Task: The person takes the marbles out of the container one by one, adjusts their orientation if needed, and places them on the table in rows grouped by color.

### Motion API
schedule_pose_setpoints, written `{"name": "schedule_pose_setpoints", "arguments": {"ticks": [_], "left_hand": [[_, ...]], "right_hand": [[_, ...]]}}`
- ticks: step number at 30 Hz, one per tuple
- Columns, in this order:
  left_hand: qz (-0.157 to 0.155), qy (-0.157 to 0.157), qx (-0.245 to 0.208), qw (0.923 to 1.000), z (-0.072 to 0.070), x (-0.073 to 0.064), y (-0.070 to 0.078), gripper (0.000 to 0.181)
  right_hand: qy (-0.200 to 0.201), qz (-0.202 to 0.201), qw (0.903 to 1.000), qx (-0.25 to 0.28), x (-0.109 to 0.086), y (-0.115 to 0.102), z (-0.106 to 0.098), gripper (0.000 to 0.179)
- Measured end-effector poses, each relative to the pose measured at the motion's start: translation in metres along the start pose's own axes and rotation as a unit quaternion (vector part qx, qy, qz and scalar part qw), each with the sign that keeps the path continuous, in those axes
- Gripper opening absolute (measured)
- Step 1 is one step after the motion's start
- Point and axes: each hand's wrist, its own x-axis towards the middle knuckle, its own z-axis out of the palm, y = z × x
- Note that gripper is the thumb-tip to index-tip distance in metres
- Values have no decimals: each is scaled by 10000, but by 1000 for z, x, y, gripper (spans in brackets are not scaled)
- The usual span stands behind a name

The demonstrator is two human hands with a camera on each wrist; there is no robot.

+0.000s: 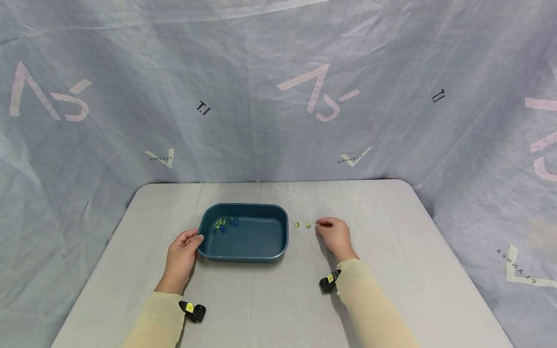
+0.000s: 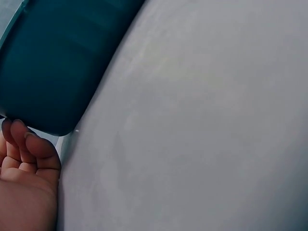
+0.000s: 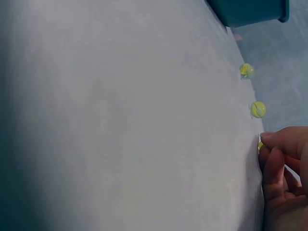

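A dark teal plastic tray [image 1: 256,239] stands on the table in the head view, with several yellow-green marbles [image 1: 218,225] and blue marbles [image 1: 235,223] gathered toward its back left. My left hand [image 1: 178,256] grips the tray's left end, thumb on the rim and fingers curled against the outer wall. To the right of the tray, my right hand [image 1: 336,237] pinches a yellow marble [image 3: 261,145] between thumb and fingers, low at the tabletop; most of that marble is hidden by the fingertips. Two more yellow marbles [image 1: 308,225] lie in a row between this hand and the tray.
The table [image 1: 261,309] has a pale grey cloth cover and rounded far corners. Behind it and along both sides hangs a grey-blue printed fabric [image 1: 243,96]. A small black camera [image 1: 328,282] sits on the right wrist and another camera [image 1: 196,311] on the left.
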Motion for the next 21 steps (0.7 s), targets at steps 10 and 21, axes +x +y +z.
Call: {"name": "schedule_pose_setpoints", "arguments": {"ticks": [10,21], "left_hand": [[22,49,39,10000,1,0,0,34],[30,79,-10,10000,2,0,0,33]], "right_hand": [[60,4,10000,72,-2,-1,0,23],[92,34,9993,364,-4,0,-3,25]]}}
